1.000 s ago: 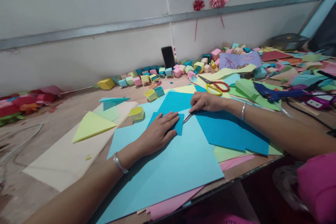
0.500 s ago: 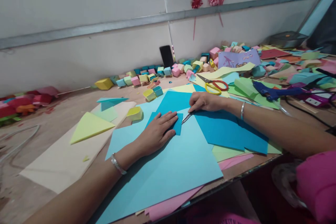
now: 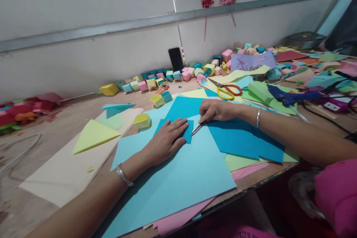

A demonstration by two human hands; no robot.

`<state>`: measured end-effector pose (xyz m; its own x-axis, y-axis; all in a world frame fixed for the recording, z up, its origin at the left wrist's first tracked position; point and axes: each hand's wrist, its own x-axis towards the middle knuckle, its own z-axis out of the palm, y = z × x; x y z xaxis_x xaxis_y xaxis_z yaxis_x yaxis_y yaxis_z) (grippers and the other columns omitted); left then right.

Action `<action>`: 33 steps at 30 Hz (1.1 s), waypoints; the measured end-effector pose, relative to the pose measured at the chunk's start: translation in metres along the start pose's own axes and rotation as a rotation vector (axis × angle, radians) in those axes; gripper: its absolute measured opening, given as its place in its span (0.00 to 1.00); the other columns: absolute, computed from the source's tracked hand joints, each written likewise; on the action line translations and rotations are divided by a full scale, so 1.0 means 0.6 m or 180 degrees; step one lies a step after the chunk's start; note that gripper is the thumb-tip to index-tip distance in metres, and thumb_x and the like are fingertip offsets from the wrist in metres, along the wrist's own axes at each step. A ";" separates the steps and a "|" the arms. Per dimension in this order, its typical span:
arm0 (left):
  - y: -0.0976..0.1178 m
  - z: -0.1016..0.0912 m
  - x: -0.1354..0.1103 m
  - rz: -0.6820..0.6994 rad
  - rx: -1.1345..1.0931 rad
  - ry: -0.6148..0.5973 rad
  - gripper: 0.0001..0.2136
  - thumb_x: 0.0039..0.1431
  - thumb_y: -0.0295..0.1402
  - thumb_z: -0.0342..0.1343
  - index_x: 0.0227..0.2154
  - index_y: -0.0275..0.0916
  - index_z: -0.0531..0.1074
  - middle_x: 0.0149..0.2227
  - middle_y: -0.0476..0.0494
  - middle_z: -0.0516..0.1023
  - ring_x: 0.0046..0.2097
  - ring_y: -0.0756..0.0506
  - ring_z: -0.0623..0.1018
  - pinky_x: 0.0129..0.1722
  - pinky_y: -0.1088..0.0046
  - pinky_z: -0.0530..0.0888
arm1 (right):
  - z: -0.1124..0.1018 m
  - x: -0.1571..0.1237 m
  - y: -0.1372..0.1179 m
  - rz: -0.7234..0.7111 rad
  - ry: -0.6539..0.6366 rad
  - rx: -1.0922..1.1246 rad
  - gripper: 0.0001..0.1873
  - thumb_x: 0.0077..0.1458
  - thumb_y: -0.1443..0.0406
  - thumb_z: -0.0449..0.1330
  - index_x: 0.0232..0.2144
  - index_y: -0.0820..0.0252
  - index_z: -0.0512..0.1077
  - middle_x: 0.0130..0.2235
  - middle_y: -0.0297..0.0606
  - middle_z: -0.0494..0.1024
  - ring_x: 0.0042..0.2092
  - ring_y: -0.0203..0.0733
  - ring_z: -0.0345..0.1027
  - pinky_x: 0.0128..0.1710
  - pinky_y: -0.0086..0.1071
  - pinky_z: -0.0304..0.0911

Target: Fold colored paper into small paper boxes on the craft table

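Observation:
My left hand [image 3: 169, 135] lies flat, fingers stretched out, pressing down a small teal-blue piece of paper [image 3: 189, 135]. That piece rests on a large light-blue sheet [image 3: 178, 182]. In the closed fingers of my right hand [image 3: 213, 111] is a slim, pointed metal tool [image 3: 196, 129]; its exact kind is hard to make out. The tool's tip touches or nearly touches the right edge of the small piece. Beneath my right hand and forearm spreads a larger teal-blue sheet [image 3: 242, 139].
Scissors with red and yellow handles [image 3: 225, 96] lie beyond my right hand. A blue glue gun [image 3: 290, 96] sits at the right. Small paper boxes [image 3: 143, 86] line the wall around an upright phone [image 3: 175, 58]. Folded yellow paper [image 3: 95, 137] lies at the left.
The metal tool has shifted slightly down and left, its angle a little changed, along the small piece's edge. My left hand stays in place; the whole view has moved slightly.

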<state>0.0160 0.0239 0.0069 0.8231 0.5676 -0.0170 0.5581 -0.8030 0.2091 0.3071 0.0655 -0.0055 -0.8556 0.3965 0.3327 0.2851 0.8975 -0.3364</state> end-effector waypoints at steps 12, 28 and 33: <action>0.000 0.001 0.000 -0.0035 0.0049 -0.0039 0.24 0.69 0.43 0.38 0.65 0.44 0.53 0.68 0.44 0.51 0.68 0.40 0.52 0.66 0.51 0.48 | 0.005 0.004 -0.011 0.0014 -0.0094 0.0181 0.13 0.62 0.65 0.55 0.44 0.58 0.78 0.38 0.42 0.75 0.42 0.39 0.63 0.43 0.32 0.62; -0.002 0.003 -0.002 0.0025 0.0032 0.0070 0.24 0.68 0.42 0.39 0.65 0.45 0.53 0.68 0.44 0.52 0.68 0.40 0.52 0.66 0.51 0.48 | -0.015 -0.014 0.022 0.2316 0.2266 -0.0465 0.18 0.55 0.68 0.56 0.49 0.62 0.75 0.38 0.42 0.76 0.36 0.39 0.66 0.36 0.32 0.62; -0.003 0.003 -0.002 0.0029 0.0043 0.0101 0.24 0.68 0.42 0.40 0.65 0.46 0.53 0.68 0.45 0.52 0.68 0.40 0.53 0.66 0.50 0.50 | 0.001 -0.017 0.033 0.2469 0.1429 -0.1068 0.11 0.51 0.68 0.61 0.37 0.64 0.80 0.35 0.46 0.75 0.39 0.46 0.64 0.40 0.39 0.59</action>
<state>0.0144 0.0243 0.0050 0.8246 0.5655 0.0160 0.5521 -0.8105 0.1959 0.3212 0.0789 -0.0161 -0.1507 0.8785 0.4534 0.8717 0.3345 -0.3583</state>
